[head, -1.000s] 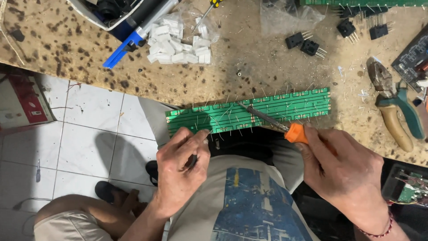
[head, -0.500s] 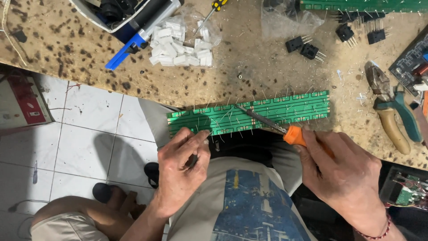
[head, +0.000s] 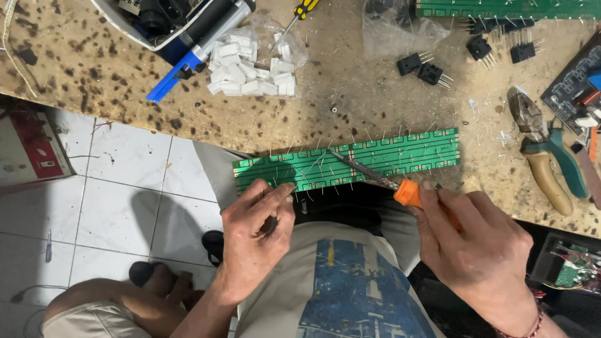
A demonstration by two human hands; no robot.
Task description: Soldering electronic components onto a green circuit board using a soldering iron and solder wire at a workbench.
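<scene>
- My left hand (head: 256, 235) pinches the near edge of the long green circuit board (head: 350, 161), fingers closed on it.
- The board lies flat at the desk (head: 350, 103) edge, partly overhanging my lap.
- My right hand (head: 476, 244) is wrapped around the orange-handled soldering iron (head: 382, 178), its tip on the board's middle.
- I judge the board light and thin, slightly flexible, bristling with wire leads; best held by its bare edges.
- Something dark may be in my left palm; can't tell.
- Pliers (head: 544, 150) lie to the right.
</scene>
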